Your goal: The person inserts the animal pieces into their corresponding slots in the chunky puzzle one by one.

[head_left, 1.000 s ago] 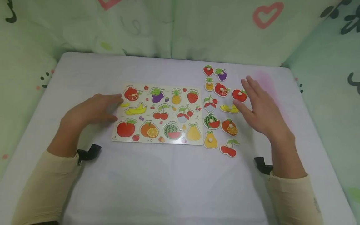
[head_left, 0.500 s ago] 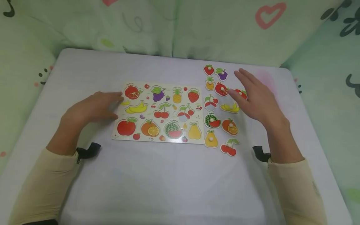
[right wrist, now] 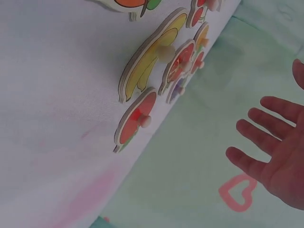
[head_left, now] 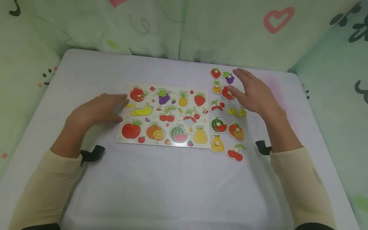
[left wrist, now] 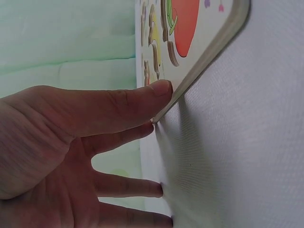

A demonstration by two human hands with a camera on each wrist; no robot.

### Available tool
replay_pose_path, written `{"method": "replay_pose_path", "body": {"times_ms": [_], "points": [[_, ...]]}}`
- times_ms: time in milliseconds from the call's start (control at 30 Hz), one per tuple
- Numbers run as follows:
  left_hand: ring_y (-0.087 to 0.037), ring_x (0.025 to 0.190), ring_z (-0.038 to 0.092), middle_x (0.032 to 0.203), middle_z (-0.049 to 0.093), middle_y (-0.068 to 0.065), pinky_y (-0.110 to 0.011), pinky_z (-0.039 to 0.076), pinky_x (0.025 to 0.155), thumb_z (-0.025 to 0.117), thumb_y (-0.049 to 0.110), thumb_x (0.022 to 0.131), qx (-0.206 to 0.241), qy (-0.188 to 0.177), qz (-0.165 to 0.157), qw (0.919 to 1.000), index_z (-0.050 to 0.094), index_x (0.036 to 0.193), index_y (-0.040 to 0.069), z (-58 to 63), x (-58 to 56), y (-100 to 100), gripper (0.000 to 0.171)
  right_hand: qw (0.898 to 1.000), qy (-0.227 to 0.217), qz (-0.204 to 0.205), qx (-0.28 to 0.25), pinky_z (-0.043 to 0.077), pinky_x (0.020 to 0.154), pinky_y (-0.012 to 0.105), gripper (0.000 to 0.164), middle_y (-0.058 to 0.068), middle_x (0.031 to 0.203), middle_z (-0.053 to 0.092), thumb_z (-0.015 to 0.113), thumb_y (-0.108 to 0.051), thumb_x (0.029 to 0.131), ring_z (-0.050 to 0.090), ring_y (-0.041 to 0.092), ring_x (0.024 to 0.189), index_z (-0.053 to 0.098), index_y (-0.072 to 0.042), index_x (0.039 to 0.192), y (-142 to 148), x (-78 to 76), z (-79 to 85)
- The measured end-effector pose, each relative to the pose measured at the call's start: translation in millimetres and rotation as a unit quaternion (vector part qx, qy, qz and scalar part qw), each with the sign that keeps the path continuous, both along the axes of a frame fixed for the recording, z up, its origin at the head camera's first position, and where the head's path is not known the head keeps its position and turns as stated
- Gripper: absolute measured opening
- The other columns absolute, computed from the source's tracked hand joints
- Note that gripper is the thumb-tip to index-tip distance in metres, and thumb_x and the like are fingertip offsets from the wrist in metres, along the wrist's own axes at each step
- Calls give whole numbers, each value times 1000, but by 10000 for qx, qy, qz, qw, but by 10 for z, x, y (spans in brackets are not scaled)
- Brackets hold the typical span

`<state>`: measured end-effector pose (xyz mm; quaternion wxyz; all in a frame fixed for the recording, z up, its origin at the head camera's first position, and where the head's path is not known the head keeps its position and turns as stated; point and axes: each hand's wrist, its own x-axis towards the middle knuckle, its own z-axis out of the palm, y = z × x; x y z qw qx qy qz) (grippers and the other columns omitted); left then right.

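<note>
A wooden fruit puzzle board (head_left: 205,129) lies on the white table, its recesses showing printed fruit. My left hand (head_left: 95,110) is at its left edge with fingers spread; in the left wrist view the thumb (left wrist: 118,107) touches the board's rim and other fingertips reach the tabletop. My right hand (head_left: 257,94) hovers empty over the loose knobbed pieces, fingers extended. Close by its fingertips are the grapes piece (head_left: 228,77) and the pomegranate piece (head_left: 227,94). The hand covers the apple piece in the head view, but the right wrist view shows that apple piece (right wrist: 137,118).
Right of the board lie the strawberry (head_left: 215,73), pineapple (head_left: 216,87), banana (head_left: 237,112), watermelon (head_left: 218,125), orange (head_left: 236,131), pear (head_left: 217,143) and cherry (head_left: 235,154) pieces. A patterned green curtain (head_left: 161,28) hangs behind the table.
My right hand has moved left and away from me, from beside the apple piece to above it and nearer the grapes piece. The left hand stays at the board's edge.
</note>
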<state>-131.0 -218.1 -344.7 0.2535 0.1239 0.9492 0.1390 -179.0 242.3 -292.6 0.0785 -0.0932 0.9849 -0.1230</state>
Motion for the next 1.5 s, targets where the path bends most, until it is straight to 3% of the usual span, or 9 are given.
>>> {"method": "replay_pose_path", "body": {"times_ms": [500, 1100, 1500], "points": [[-47, 152, 30, 167, 36, -18, -67, 40, 115, 81, 18, 89, 28, -33, 67, 10000, 47, 156, 6, 2, -13, 18, 76, 9992, -280, 203, 183, 30, 119, 71, 72, 18, 172, 25, 54, -41, 106, 26, 44, 157, 25, -14, 166, -199, -543, -111], [-46, 153, 30, 167, 36, -18, -68, 39, 115, 82, 17, 89, 72, -106, 154, 9998, 47, 156, 7, 3, 20, 16, 77, 9958, -854, -5, 336, 36, 118, 67, 68, 23, 169, 29, 58, -25, 105, 34, 48, 151, 29, -13, 165, -312, -955, -348], [-46, 152, 31, 166, 37, -18, -67, 40, 115, 81, 16, 89, 35, -24, 160, 9999, 46, 156, 6, 72, 25, 30, 77, 9954, -876, 115, 373, 47, 112, 62, 54, 27, 162, 39, 59, -16, 104, 43, 49, 141, 46, -7, 156, -375, -1189, -350]]}}
